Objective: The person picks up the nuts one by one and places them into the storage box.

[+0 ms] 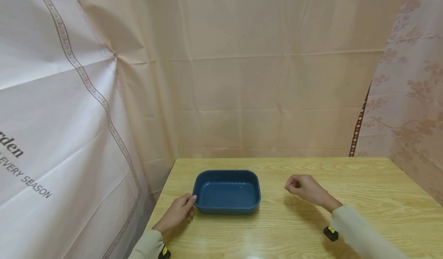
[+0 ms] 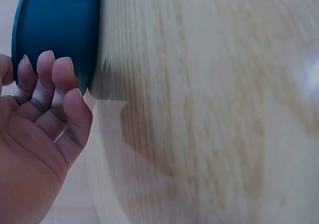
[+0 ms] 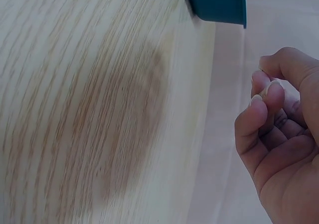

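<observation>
A deep blue rectangular dish with rounded corners sits upright on the wooden table, its inner floor in full sight. At its left end my left hand pinches the rim, thumb on top and fingers bent below against the outer wall. The left wrist view shows those fingertips right at the side of the blue dish. Off to the right of the dish, my right hand hovers over the table. Its fingers are loosely curled with nothing visible in them, apart from the corner of the dish.
The light wood-grain table reaches back to a beige hanging cloth. A white printed cloth hangs along the left, a floral one on the right. Each forearm wears a small black wrist device.
</observation>
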The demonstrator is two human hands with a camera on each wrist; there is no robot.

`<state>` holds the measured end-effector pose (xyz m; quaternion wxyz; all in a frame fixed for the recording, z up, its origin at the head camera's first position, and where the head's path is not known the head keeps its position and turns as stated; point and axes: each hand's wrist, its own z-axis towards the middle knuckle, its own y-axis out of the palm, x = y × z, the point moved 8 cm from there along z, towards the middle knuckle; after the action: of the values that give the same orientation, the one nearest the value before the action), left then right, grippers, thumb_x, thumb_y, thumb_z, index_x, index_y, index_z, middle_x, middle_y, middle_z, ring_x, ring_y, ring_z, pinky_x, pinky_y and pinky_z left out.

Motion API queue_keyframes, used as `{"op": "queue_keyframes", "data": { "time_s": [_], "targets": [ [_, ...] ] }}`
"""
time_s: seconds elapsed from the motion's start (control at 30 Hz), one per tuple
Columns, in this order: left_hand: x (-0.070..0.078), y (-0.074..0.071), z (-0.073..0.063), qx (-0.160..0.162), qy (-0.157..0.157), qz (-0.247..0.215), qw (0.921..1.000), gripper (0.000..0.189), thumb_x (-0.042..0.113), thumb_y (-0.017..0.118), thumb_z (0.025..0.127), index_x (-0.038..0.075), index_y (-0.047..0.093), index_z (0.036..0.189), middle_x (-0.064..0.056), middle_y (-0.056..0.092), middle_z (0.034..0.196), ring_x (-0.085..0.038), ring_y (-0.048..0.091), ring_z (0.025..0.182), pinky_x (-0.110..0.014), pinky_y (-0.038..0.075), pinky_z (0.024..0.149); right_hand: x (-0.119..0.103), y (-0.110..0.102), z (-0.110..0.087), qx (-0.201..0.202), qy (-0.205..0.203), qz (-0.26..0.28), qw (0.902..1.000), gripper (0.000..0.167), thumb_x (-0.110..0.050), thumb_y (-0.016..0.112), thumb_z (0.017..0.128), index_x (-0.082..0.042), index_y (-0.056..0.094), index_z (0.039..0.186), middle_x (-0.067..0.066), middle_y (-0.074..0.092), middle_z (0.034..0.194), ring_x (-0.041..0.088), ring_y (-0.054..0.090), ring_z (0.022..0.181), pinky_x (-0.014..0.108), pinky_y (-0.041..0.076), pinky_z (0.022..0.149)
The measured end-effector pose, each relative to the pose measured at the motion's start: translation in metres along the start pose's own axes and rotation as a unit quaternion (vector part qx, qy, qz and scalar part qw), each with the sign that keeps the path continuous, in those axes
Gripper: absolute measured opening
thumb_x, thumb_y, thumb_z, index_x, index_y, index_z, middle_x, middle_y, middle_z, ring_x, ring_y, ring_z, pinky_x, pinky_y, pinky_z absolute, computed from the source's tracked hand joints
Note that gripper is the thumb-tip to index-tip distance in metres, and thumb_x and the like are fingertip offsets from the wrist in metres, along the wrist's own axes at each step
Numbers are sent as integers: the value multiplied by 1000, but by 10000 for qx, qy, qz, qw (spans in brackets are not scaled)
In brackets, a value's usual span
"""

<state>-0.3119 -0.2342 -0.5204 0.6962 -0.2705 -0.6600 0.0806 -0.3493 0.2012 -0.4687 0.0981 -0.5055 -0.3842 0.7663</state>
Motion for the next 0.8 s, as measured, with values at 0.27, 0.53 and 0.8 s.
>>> {"op": "queue_keyframes", "data": {
  "time_s": [0.27, 0.53, 0.8],
  "targets": [
    [-1, 0, 0, 9, 11, -12, 10000, 44, 37, 41, 113, 1, 54, 91, -4, 57, 74, -15, 53, 63, -28, 51, 55, -7, 5, 6, 30, -110, -189, 9998, 15, -18, 67, 103, -4, 69, 100, 7, 67, 84, 6, 54, 67, 24, 49, 58],
    [0, 0, -1, 47, -44, -9, 10000, 44, 36, 42, 113, 0, 55, 91, -5, 57, 74, -14, 53, 62, -28, 51, 55, -14, 12, 9, -45, -130, -60, 9999, 13, -18, 67, 103, -6, 69, 99, 8, 66, 84, 7, 55, 68, 25, 50, 59],
    [2, 0, -1, 26, -21, 21, 10000, 43, 32, 40, 114, -1, 55, 92, -5, 58, 74, -16, 53, 62, -28, 51, 54, -18, 18, 13, -71, -135, -7, 9999, 14, -18, 67, 103, -4, 70, 100, 9, 67, 84, 7, 54, 66, 25, 49, 57]
  ]
}}
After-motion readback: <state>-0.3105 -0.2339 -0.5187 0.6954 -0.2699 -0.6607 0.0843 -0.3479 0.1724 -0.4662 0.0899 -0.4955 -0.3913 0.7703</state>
